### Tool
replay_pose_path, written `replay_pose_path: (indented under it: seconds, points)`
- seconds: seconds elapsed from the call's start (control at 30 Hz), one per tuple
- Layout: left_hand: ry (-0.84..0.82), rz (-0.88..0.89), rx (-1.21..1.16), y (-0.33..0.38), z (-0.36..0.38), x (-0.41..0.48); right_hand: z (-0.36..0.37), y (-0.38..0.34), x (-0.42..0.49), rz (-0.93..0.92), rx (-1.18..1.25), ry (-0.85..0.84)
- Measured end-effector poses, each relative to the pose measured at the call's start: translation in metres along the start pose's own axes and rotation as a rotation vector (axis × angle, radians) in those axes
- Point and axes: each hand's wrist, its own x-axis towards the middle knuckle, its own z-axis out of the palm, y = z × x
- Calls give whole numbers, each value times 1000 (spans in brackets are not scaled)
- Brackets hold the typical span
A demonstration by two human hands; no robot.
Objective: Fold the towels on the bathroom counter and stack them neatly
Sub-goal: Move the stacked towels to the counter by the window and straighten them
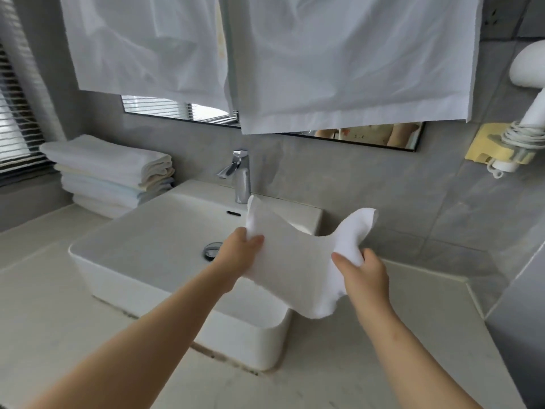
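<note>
Hands held a small white towel (295,261) in the air over the washbasin's (147,246) right edge: the left hand (244,246) pinched one corner, the right hand (362,270) gripped another. Left of the washbasin, a stack of folded towels (109,175) sat on the worktop (44,305).

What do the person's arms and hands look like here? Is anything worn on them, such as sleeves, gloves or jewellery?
Both forearms are bare as far as the picture shows; no sleeve comes into view. The left hand and the right hand wear no gloves. No ring, watch or bracelet shows on the visible sides of the fingers and wrists. The nails look short and unpainted, as far as can be seen.
</note>
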Motion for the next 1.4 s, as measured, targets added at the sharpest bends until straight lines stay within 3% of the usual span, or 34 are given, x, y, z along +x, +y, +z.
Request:
replay_pose_path:
  seconds: [0.23,0.77,1.13,1.4]
  points:
    - [90,13,-114,-15,-117,6,114,-56,-29,-90,66,-129]
    - [448,-11,-35,-92,-405,19,384,-131,-128,-151,159,-455]
    - [516,-30,81,-111,-490,75,498,-163,-127,-225,173,-508]
    - [432,18,99,-97,-524,173,565,-183,-68,-203,211,-424]
